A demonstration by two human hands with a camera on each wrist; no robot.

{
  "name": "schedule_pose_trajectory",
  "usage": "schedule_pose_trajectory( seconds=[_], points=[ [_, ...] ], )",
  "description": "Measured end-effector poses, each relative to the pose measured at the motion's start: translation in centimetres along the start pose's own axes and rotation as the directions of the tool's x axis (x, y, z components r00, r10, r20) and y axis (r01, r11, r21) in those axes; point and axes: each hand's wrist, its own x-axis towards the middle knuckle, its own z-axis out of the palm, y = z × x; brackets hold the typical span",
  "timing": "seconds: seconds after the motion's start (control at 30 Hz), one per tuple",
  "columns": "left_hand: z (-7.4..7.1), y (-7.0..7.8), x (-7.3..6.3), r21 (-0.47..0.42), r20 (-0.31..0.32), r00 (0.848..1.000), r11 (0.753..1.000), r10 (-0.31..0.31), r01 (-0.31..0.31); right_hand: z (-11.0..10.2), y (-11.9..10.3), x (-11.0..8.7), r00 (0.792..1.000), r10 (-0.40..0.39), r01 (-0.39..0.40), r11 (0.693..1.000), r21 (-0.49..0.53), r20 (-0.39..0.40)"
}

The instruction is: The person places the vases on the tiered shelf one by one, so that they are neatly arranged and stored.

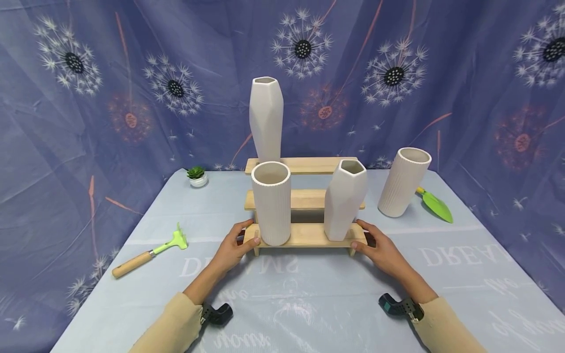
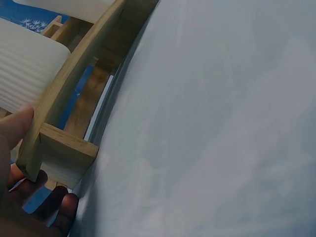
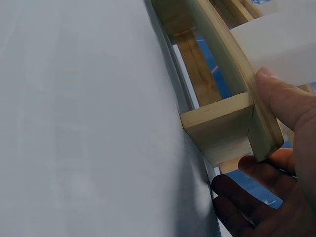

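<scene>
A three-step wooden stand sits in the middle of the table. My left hand grips the left end of its lowest step, thumb on top and fingers beneath, as the left wrist view shows. At the opposite end my right hand holds the same step in a like pinch. On that step stand a ribbed white vase at the left and a faceted white vase at the right. A taller faceted vase rises from the top step, its base hidden behind the ribbed one.
Right of the stand is another ribbed vase, with a green hand trowel partly behind it. To the left lie a small green garden rake and a succulent in a white pot. A dandelion-patterned curtain hangs behind.
</scene>
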Motion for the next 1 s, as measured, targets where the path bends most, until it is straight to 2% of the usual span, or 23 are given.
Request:
schedule_pose_trajectory(
  seconds=[0.2,0.47,0.7,1.0],
  points=[
    [-0.1,-0.1,-0.2,-0.01,0.004,1.0,1.0,-0.01,0.01,-0.3,-0.3,-0.1,1.0,-0.018,0.018,1.0,0.008,0.01],
    [0.0,0.1,-0.2,-0.017,0.013,1.0,1.0,-0.023,0.023,-1.2,-0.2,-0.3,0.998,-0.041,0.041,0.999,-0.006,-0.047],
    [-0.1,0.2,-0.2,-0.013,0.022,1.0,1.0,-0.006,0.006,-2.4,0.3,-0.4,0.985,-0.051,0.046,0.998,-0.029,-0.166],
    [0.0,0.3,-0.3,-0.008,0.015,1.0,1.0,-0.011,0.011,-3.9,1.0,-0.5,0.943,-0.021,0.013,1.0,-0.026,-0.331]
  ],
)
